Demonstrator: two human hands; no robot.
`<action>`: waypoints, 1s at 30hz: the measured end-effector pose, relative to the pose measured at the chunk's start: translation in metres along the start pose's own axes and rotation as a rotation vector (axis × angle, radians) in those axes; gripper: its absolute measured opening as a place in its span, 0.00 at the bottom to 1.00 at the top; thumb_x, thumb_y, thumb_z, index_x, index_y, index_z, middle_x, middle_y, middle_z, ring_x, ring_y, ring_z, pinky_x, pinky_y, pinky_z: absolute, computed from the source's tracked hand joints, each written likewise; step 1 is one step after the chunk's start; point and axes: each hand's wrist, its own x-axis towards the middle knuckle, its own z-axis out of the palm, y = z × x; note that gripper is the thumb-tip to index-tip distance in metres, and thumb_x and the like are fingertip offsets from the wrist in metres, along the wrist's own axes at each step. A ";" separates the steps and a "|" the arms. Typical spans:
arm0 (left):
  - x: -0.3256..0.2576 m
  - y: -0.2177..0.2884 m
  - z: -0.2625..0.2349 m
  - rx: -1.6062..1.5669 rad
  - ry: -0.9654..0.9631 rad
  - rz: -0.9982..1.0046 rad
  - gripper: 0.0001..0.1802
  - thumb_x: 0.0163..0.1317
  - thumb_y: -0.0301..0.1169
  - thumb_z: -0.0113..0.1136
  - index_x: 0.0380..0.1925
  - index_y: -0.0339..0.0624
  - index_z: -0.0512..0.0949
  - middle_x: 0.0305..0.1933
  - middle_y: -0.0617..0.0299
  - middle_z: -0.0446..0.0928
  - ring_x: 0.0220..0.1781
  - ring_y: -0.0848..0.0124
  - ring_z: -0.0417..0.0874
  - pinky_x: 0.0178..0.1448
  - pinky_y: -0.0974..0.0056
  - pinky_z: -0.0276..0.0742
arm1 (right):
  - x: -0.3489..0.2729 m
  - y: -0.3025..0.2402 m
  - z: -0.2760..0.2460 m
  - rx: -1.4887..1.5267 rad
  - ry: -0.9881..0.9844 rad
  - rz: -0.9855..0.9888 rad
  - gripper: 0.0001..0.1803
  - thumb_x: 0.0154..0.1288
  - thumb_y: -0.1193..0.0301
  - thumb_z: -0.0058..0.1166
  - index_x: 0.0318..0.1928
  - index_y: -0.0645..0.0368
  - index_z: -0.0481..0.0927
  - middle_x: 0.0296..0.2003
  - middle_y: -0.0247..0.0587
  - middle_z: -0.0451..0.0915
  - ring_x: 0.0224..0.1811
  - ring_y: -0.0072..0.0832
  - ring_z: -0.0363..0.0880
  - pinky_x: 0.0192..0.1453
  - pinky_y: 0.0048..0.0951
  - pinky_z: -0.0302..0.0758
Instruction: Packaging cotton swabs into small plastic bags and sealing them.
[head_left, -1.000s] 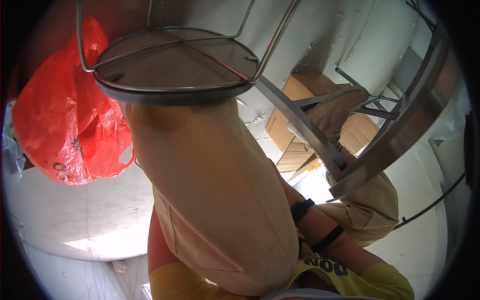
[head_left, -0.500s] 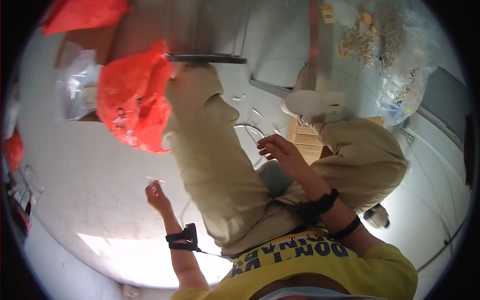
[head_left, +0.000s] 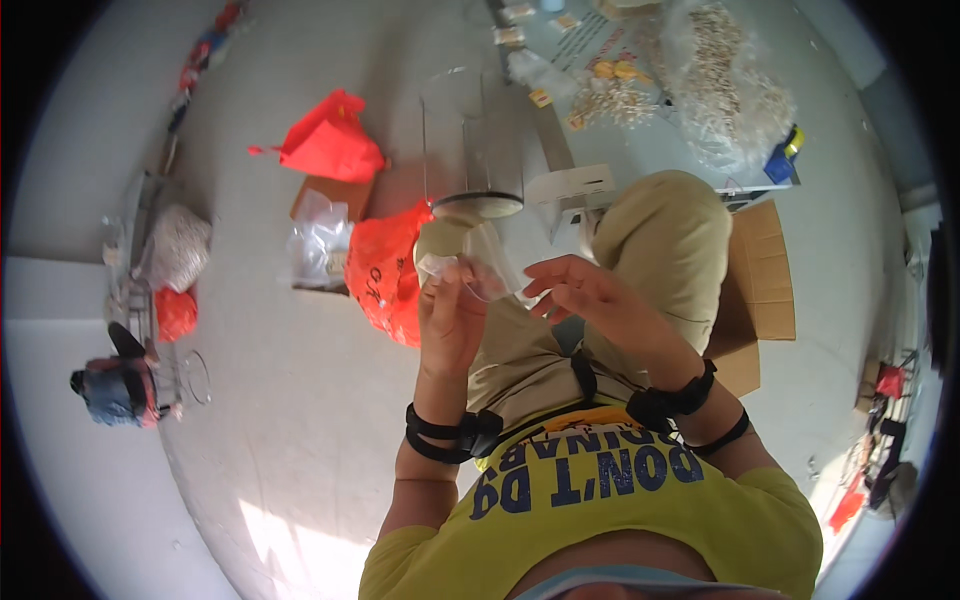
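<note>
My left hand (head_left: 452, 325) is closed on a small clear plastic bag (head_left: 490, 262), pinched between thumb and fingers in front of my lap. The bag looks thin, and I see nothing inside it. To its right, my right hand (head_left: 595, 300) is open, fingers bent a little and apart, with the fingertips close to the bag's edge. Whether they touch it I cannot tell.
A metal-framed stool (head_left: 478, 205) stands ahead of my knees. Left of it are a red plastic bag (head_left: 385, 275) and a carton of clear bags (head_left: 322, 240). On the table (head_left: 600, 150) lies a large bag of small pale pieces (head_left: 715, 90). An open cardboard box (head_left: 765, 270) sits at right.
My left hand has come up and right from the far left to in front of my lap, still holding the clear bag. The view has shifted, and both hands are now close together.
</note>
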 end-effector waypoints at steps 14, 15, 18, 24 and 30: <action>0.030 -0.001 0.052 0.574 0.175 0.053 0.05 0.72 0.28 0.53 0.38 0.39 0.76 0.40 0.60 0.77 0.44 0.72 0.77 0.54 0.67 0.71 | 0.013 -0.004 -0.005 0.221 0.268 -0.255 0.08 0.71 0.71 0.57 0.40 0.63 0.76 0.30 0.30 0.78 0.29 0.14 0.74 0.36 0.19 0.74; 0.037 -0.001 0.058 0.593 0.471 0.115 0.05 0.71 0.26 0.52 0.37 0.39 0.76 0.40 0.60 0.78 0.43 0.73 0.77 0.53 0.68 0.71 | 0.016 -0.005 -0.007 0.163 0.363 -0.261 0.07 0.70 0.73 0.58 0.38 0.63 0.75 0.29 0.31 0.78 0.28 0.14 0.73 0.35 0.19 0.73; 0.034 0.006 -0.009 1.017 0.357 0.365 0.05 0.70 0.24 0.50 0.39 0.38 0.77 0.40 0.62 0.78 0.44 0.75 0.76 0.54 0.70 0.70 | 0.025 -0.006 -0.014 -0.046 0.436 -0.255 0.07 0.69 0.74 0.59 0.36 0.64 0.75 0.28 0.32 0.78 0.28 0.13 0.73 0.34 0.19 0.73; 0.047 -0.002 0.051 0.897 0.211 -0.064 0.10 0.67 0.25 0.59 0.47 0.36 0.78 0.43 0.63 0.80 0.41 0.77 0.78 0.48 0.70 0.75 | 0.037 -0.016 -0.018 -0.178 0.423 -0.238 0.08 0.67 0.75 0.60 0.35 0.64 0.75 0.27 0.32 0.79 0.28 0.13 0.73 0.34 0.19 0.73; 0.056 -0.016 0.042 0.511 0.263 -0.327 0.08 0.67 0.29 0.64 0.40 0.34 0.80 0.35 0.63 0.81 0.34 0.78 0.80 0.40 0.73 0.79 | 0.039 -0.021 -0.015 -0.240 0.367 -0.210 0.07 0.69 0.74 0.58 0.37 0.65 0.75 0.28 0.33 0.78 0.28 0.14 0.73 0.34 0.19 0.73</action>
